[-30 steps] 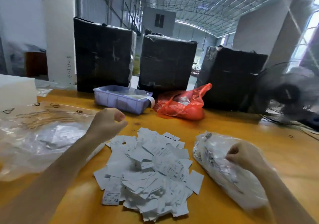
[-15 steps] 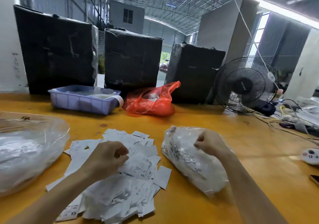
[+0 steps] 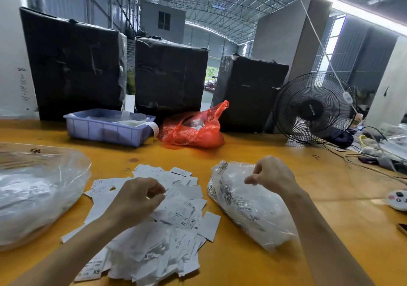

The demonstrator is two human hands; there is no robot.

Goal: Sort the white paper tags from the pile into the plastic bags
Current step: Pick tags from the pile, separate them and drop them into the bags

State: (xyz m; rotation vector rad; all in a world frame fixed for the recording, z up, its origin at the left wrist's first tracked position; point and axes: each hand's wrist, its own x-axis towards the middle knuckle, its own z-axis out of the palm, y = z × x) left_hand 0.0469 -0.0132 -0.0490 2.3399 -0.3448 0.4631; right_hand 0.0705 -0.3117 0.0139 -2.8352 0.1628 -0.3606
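A pile of white paper tags (image 3: 176, 215) lies on the yellow table in front of me. My left hand (image 3: 136, 199) is down on the pile, with its curled fingers and thumb pinching a tag at the top. To the right lies a clear plastic bag (image 3: 248, 208) filled with tags. My right hand (image 3: 272, 174) pinches the plastic at its upper side. A larger clear plastic bag (image 3: 37, 193) with white contents lies at the left.
At the back stand a lilac plastic tray (image 3: 105, 129), a red plastic bag (image 3: 193, 129) and three black-wrapped boxes (image 3: 169, 74). A black fan (image 3: 312, 109) and cables (image 3: 370, 153) are at the right. A small white remote (image 3: 398, 199) lies near the right edge.
My left hand came down from near the left bag onto the tag pile and closed its fingers there. My right hand stayed on the right bag. The view swung right.
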